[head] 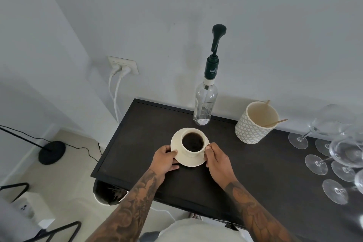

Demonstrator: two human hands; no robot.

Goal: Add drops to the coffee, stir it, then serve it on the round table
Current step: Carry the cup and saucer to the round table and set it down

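The dark counter (149, 124) carries the pump bottle (205, 102), just behind the saucer (188, 161). The coffee cup (193, 141) sits on that saucer. Left hand (166, 160) and right hand (217, 161) fingers grasp the saucer's rim. Judged step: positioning the cup. Next: pump drops into the coffee.

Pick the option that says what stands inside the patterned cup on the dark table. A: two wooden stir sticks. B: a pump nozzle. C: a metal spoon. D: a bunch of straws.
A: two thin wooden stir sticks lean against the rim of the patterned cup, which otherwise looks empty; the pump sits on the glass bottle instead.
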